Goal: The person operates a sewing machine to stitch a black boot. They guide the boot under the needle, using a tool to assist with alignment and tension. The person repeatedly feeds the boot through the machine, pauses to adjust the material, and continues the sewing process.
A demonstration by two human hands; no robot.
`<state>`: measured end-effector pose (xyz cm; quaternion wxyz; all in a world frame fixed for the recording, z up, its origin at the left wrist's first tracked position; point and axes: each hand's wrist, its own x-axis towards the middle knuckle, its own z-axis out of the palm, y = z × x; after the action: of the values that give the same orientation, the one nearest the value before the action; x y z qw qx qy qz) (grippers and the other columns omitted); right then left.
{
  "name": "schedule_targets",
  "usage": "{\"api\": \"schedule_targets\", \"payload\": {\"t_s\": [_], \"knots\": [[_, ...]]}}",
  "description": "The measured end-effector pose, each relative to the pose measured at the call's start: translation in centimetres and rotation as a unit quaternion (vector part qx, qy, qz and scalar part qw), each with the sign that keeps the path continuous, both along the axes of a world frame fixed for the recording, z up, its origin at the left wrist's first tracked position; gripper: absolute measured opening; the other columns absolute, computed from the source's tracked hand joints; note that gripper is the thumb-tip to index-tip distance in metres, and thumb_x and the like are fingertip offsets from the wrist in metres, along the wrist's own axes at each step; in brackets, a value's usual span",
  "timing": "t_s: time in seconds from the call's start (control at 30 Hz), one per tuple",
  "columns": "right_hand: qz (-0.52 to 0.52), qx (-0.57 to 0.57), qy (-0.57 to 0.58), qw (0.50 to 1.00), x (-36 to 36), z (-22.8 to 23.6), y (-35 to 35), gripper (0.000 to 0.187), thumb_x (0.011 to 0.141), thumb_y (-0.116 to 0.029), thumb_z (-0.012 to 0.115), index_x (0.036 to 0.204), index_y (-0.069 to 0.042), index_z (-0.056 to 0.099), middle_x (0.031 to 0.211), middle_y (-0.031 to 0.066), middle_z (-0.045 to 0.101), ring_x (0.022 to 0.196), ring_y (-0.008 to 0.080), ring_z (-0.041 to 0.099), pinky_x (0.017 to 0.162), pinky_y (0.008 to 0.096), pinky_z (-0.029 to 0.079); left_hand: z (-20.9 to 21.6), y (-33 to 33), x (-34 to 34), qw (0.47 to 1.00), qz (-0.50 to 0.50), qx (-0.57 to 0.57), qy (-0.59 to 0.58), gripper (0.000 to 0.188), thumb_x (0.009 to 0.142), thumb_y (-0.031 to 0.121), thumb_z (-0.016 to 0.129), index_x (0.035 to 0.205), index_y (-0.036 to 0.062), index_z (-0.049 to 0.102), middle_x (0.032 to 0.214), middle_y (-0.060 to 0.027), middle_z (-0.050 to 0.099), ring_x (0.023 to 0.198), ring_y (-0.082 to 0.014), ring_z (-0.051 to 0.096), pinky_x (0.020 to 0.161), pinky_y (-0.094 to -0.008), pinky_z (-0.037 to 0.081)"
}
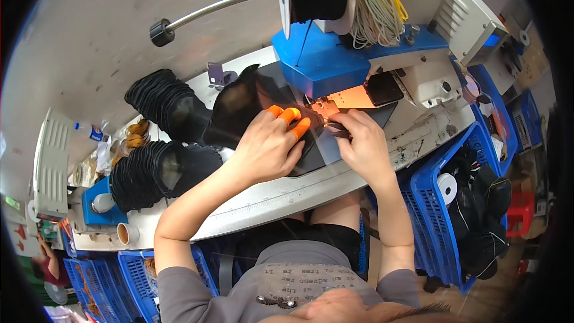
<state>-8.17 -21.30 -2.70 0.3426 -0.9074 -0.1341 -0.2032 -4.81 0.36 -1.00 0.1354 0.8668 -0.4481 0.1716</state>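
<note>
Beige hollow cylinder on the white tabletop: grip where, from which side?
Grip the beige hollow cylinder by its round outer wall, probably best from the near side: it sits by the front edge of the white tabletop, with a blue block behind.

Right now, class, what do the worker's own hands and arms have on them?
The left hand wears orange covers on three fingers; none show on the right hand. Short grey sleeves leave both forearms bare, with no watch visible.

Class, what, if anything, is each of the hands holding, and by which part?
The right hand pinches a dark piece; exactly which part is hidden. The left hand lies on black material; whether it grips any cannot be told.
</note>
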Motion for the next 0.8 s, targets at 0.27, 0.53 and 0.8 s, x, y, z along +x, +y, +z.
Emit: {"api": "schedule_targets", "payload": {"t_s": [0.27, 0.53, 0.8], "knots": [[-0.023, -0.054, 0.015, 0.998, 1.7, -0.7, 0.9, 0.025, 0.072, -0.012, 0.068, 0.096, -0.005, 0.07, 0.084, 0.012, 0.066, 0.086, 0.0311, 0.061, 0.078, 0.0427, 0.048, -0.7, -0.6, 0.3, 0.999, 0.011, 0.006, -0.033, 0.038, 0.085, 0.023, 0.065, 0.116, -0.0004, 0.064, 0.103, -0.0146, 0.063, 0.081, -0.0303, 0.054, 0.083, -0.0404, 0.04], [-0.06, -0.041, 0.005, 0.997, 2.5, -1.1, 1.3, 0.025, 0.077, -0.017, 0.07, 0.1, -0.007, 0.072, 0.083, 0.0118, 0.069, 0.082, 0.031, 0.063, 0.075, 0.0411, 0.05, -0.8, -0.7, 2.3, 1.0, -0.006, -0.012, -0.025, 0.037, 0.084, 0.022, 0.064, 0.114, 0.0002, 0.062, 0.103, -0.0167, 0.063, 0.097, -0.0307, 0.056, 0.089, -0.0415, 0.039], [-0.059, -0.031, -0.001, 0.998, 2.5, -1.1, 1.4, 0.033, 0.07, -0.009, 0.068, 0.102, -0.003, 0.07, 0.084, 0.0134, 0.069, 0.086, 0.0313, 0.063, 0.079, 0.0416, 0.05, 0.2, 0.1, 4.6, 0.998, -0.037, 0.049, 0.029, 0.036, 0.087, 0.024, 0.061, 0.117, 0.0047, 0.065, 0.106, -0.0162, 0.063, 0.104, -0.0324, 0.056, 0.1, -0.0434, 0.036]]}}
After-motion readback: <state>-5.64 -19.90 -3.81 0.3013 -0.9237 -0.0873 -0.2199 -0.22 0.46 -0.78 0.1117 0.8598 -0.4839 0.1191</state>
